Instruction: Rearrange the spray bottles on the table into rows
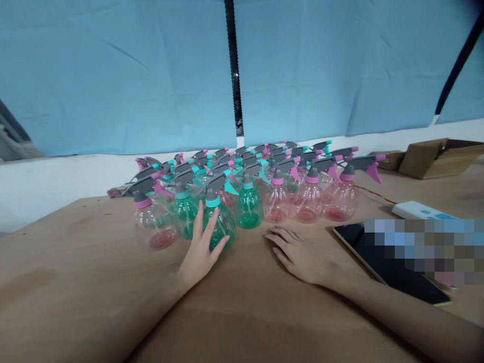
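Observation:
My left hand (202,252) is at the front of a green spray bottle (226,229) with a turquoise collar and grey spray head. Its fingers are stretched and spread against the near side of the bottle, and its thumb points to the right. Another green spray bottle (184,214) stands just left of it, and a third green spray bottle (249,206) to its right. Palm down, my right hand (298,254) lies on the table with fingers loosely extended and nothing in them. It is in front of a pink spray bottle (309,201).
Several more spray bottles stand in rows behind, with grey, pink and turquoise trigger heads. A clear pink bottle (151,227) is at front left. On the right lie a dark tablet-like slab (374,257), a white device (416,209) and an open cardboard box (427,161). Blue cloth (151,75) hangs behind.

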Action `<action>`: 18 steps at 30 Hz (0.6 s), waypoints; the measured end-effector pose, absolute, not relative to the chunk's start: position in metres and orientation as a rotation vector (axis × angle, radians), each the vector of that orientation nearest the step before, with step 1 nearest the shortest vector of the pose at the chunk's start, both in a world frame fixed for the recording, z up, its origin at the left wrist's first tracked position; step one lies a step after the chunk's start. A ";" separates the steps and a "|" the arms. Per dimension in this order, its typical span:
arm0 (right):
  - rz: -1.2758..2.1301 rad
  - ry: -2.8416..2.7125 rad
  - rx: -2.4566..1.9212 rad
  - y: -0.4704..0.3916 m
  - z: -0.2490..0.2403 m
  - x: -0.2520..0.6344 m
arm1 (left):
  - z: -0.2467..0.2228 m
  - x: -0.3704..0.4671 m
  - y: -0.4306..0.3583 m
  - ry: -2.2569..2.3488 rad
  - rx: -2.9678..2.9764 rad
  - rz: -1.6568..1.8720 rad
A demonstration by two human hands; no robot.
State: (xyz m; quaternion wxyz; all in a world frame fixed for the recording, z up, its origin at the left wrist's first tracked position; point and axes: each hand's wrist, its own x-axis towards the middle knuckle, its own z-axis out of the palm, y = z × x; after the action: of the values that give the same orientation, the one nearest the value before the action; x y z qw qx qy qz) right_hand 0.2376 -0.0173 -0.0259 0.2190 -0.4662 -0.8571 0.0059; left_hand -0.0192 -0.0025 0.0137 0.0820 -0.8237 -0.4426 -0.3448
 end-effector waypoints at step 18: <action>0.009 -2.377 -1.306 -0.017 -0.025 0.237 | 0.007 -0.021 0.007 -1.467 -2.536 -0.879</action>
State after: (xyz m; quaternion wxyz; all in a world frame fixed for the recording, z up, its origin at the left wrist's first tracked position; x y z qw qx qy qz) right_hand 0.2371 -0.0171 -0.0254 0.2128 -0.4706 -0.8563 0.0031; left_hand -0.0206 0.0067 0.0070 0.0414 -0.8283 -0.4794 -0.2870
